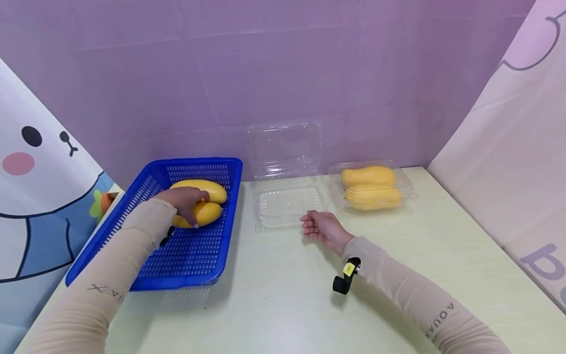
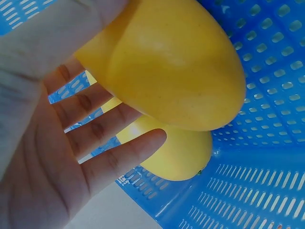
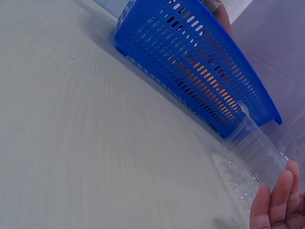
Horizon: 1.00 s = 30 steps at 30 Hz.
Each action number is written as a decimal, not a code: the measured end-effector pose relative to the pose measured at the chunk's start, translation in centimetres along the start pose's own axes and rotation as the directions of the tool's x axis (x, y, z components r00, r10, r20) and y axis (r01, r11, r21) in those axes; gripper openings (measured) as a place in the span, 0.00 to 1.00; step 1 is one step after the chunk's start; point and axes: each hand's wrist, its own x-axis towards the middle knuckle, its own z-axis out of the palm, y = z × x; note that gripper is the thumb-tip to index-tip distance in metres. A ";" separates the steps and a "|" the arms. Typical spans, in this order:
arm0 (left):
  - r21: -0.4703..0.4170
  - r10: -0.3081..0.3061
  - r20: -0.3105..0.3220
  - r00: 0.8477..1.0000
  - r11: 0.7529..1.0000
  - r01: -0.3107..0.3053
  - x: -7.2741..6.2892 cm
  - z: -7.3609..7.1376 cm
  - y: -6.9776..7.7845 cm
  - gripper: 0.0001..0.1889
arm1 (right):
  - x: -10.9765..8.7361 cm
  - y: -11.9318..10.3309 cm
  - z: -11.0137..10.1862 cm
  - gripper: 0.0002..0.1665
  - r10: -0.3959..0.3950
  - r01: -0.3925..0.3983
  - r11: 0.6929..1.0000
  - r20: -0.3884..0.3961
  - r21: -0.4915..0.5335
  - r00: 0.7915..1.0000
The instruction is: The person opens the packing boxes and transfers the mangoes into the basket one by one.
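Two yellow mangoes lie side by side in a blue plastic basket (image 1: pixel 177 282). My left hand (image 1: pixel 183 199) reaches in from above and holds the near mango (image 2: pixel 176 62), thumb on one side and fingers on the other. The little finger overlaps the far mango (image 2: pixel 176 152) in the left wrist view; some fingertips are hidden behind the near mango. Just in front of a clear plastic clamshell box (image 1: pixel 287 204) with its lid raised, my right hand (image 1: pixel 325 228) hovers by the front rim, fingers loosely bent and nothing in them.
Right of the raised-lid box stands a second clear clamshell box (image 1: pixel 409 191) holding two mangoes (image 1: pixel 373 196). A purple cloth (image 1: pixel 283 73) hangs behind the pale table (image 1: pixel 274 300), and printed cloths border both sides.
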 end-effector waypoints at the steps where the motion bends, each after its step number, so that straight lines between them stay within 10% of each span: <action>1: -0.001 -0.005 -0.002 1.000 1.000 0.005 0.0 0.0 0.0 0.35 | 0.0 0.0 0.0 0.17 0.002 -0.002 1.000 -0.002 0.003 1.000; 30: -0.077 -0.047 -0.003 0.999 0.996 0.046 -0.3 0.4 -0.2 0.35 | 0.0 -0.1 0.0 0.17 0.007 -0.007 1.000 0.005 0.005 1.000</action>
